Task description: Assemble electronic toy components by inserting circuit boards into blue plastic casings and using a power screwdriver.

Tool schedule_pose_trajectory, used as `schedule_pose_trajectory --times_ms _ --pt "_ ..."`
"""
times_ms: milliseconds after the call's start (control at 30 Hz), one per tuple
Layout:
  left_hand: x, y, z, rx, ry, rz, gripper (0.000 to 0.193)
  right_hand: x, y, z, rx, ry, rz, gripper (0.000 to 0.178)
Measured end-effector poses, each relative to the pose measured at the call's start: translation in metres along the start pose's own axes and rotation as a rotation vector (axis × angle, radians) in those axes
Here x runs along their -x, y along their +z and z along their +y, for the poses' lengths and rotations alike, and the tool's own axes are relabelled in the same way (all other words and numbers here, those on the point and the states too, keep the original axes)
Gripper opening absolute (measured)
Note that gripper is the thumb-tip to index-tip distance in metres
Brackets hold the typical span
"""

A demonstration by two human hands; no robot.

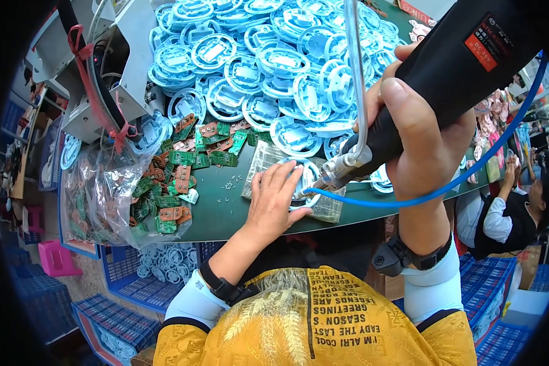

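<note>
My left hand (274, 198) lay flat, fingers spread, pinning a pale blue plastic ring (304, 183) (round, open centre) on the green tabletop (226, 204); my right hand (418, 131) gripped a black electric screwdriver (409, 104) on it.

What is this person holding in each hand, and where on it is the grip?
The right hand wraps the black barrel of an electric screwdriver, its tip pointing down. The left hand grips nothing; it presses flat on a light blue plastic ring on the table.

Pale blue plastic rings (268, 61), green (some brown) circuit boards (183, 158), black screwdriver (433, 79), blue hose (470, 174)
</note>
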State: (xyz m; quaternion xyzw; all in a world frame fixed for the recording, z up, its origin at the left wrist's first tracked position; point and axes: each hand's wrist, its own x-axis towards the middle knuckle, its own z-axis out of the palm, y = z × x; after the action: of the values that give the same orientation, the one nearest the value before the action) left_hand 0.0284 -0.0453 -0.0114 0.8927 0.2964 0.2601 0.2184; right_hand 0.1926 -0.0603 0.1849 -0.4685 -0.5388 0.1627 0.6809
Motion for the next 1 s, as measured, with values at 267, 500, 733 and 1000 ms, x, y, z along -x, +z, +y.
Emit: schedule_pose_trajectory --times_ms 267,500,733,1000 --pt "-0.002 0.0 0.001 0.024 0.016 0.038 0.085 0.01 -0.005 0.01 -0.125 0.04 -0.004 0.028" --pt "-0.005 0.002 0.002 0.062 -0.048 0.017 0.108 -0.006 -0.004 -0.02 -0.099 -0.021 -0.041 0.034" --pt "0.002 0.014 -0.009 0.182 -0.082 0.032 0.11 0.005 0.013 -0.017 -0.044 -0.085 -0.127 0.038" --pt "0.008 0.014 -0.017 0.299 -0.089 -0.001 0.105 0.016 0.019 -0.006 -0.056 0.008 -0.167 0.038"
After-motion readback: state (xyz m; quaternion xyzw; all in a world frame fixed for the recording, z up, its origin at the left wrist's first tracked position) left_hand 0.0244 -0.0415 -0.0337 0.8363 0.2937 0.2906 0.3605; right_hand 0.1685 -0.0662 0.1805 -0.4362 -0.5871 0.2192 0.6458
